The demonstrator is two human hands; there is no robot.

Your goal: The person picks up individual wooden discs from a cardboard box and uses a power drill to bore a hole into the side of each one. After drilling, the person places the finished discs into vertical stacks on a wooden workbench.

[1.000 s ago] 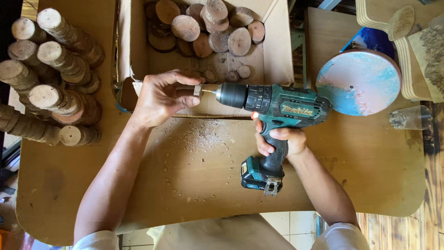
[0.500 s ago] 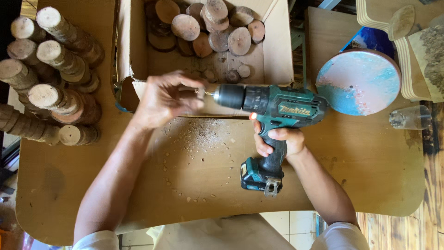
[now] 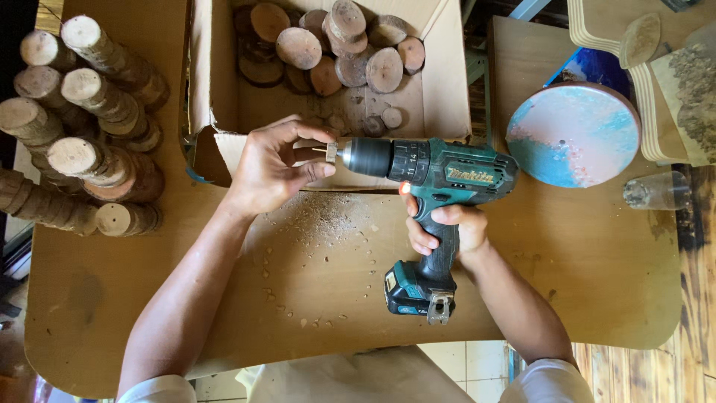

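Wooden table (image 3: 597, 283), sawdust (image 3: 321, 220), cardboard box (image 3: 440, 97), tiled floor (image 3: 477, 366)

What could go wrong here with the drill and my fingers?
1. The left hand pinches a small piece right at the drill tip; a slip could likely hurt the fingertips.
2. The right hand sits at the trigger, so an accidental squeeze might spin the piece loose.

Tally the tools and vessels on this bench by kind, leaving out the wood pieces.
Drill: 1
Cardboard box: 1
Round painted disc: 1
Clear glass: 1
Total: 4
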